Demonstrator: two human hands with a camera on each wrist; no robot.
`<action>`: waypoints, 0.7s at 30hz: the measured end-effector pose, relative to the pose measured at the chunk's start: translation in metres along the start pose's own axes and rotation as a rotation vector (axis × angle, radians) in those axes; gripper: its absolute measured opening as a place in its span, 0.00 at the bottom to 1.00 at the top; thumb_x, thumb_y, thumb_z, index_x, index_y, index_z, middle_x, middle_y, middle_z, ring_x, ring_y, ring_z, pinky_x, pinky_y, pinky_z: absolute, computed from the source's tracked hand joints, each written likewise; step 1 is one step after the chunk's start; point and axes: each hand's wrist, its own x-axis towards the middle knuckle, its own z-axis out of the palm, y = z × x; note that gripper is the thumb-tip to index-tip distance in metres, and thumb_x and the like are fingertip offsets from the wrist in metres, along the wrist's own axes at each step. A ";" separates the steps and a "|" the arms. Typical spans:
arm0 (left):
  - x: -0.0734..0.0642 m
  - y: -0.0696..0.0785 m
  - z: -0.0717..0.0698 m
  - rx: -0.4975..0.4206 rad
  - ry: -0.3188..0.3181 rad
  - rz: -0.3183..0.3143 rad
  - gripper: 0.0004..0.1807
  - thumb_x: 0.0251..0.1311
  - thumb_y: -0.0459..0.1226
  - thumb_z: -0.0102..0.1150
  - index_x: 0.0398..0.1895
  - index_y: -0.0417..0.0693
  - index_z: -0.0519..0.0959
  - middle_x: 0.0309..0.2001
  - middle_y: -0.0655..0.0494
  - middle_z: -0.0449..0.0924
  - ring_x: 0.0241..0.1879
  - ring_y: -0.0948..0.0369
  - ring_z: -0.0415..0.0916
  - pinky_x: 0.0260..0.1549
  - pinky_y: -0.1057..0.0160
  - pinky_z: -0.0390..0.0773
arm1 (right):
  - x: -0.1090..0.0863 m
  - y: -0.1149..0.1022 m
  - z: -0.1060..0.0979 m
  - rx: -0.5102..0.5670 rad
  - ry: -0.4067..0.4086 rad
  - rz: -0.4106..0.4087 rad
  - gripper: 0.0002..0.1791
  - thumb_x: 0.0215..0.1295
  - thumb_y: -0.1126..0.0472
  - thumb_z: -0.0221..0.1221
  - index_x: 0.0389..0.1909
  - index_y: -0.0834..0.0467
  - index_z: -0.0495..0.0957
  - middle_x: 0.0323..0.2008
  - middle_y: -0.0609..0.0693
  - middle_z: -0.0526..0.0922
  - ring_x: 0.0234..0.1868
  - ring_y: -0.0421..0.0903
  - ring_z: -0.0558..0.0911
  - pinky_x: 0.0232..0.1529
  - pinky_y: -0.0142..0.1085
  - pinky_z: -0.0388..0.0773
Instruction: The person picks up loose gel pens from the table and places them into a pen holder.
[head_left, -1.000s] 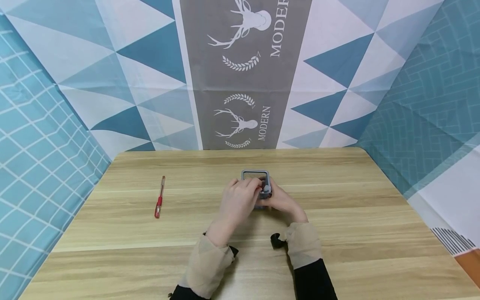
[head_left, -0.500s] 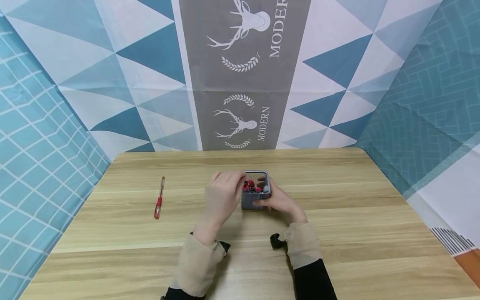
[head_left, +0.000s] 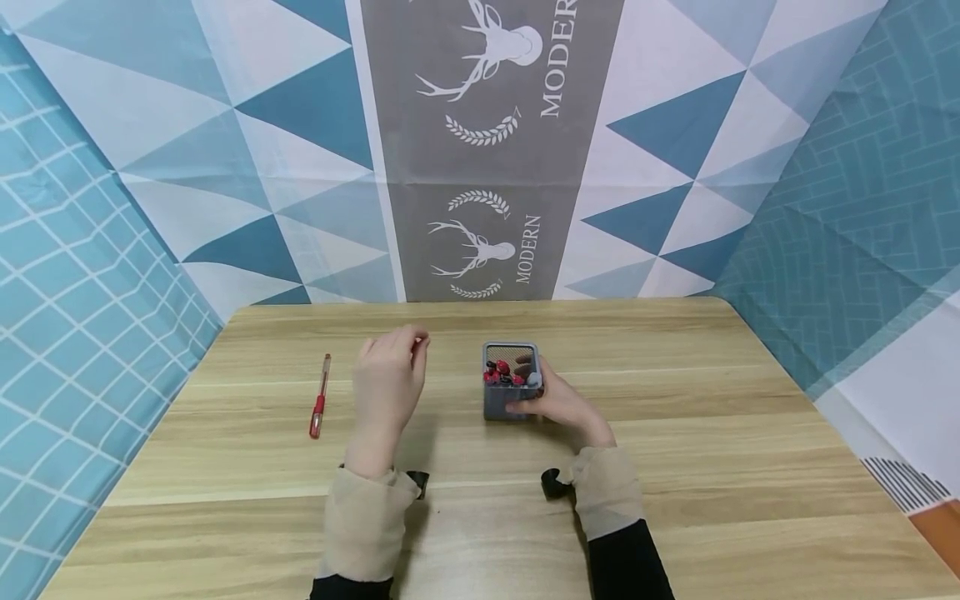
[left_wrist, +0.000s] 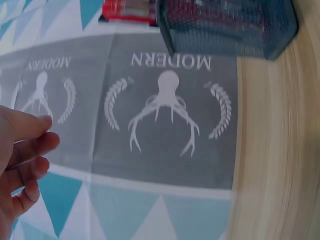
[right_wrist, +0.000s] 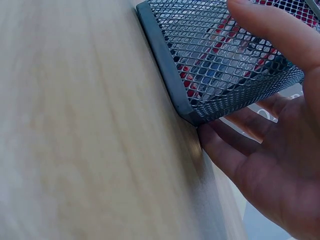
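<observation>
A dark metal mesh pen holder (head_left: 499, 405) stands on the table, with several red and black-topped pens (head_left: 502, 368) inside. My right hand (head_left: 564, 408) grips it from the right, thumb across the near face. In the right wrist view, fingers bend around the mesh wall (right_wrist: 220, 60), and coloured pens show through it. Left of the holder my left hand (head_left: 387, 385) is raised over the table, apart from everything. Its fingers (left_wrist: 31, 146) are loosely bent and hold nothing. A red pen (head_left: 319, 398) with a clear barrel lies on the table, left of that hand.
The wooden table (head_left: 720, 467) has its far edge against a blue, white and grey patterned cloth (head_left: 480, 150). More blue patterned cloth hangs at the left side (head_left: 82, 317) and right side (head_left: 847, 208).
My left hand has drawn out of the pen holder's opening and moved left, uncovering the pens inside. My right hand and the holder stay in place.
</observation>
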 end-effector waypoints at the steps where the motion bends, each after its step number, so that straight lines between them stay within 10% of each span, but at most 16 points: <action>1: 0.000 -0.003 -0.001 0.008 -0.004 -0.018 0.03 0.54 0.33 0.60 0.30 0.41 0.79 0.27 0.49 0.82 0.25 0.55 0.78 0.27 0.58 0.71 | 0.000 0.000 0.000 -0.001 -0.001 0.002 0.47 0.45 0.61 0.69 0.64 0.58 0.52 0.61 0.59 0.64 0.60 0.56 0.66 0.61 0.51 0.61; 21: -0.021 -0.063 -0.010 0.132 -0.343 -0.338 0.16 0.56 0.40 0.59 0.42 0.37 0.75 0.28 0.45 0.79 0.28 0.49 0.75 0.34 0.52 0.70 | 0.001 0.001 0.000 0.026 -0.016 -0.012 0.46 0.46 0.62 0.68 0.64 0.58 0.52 0.61 0.60 0.63 0.60 0.56 0.67 0.60 0.51 0.62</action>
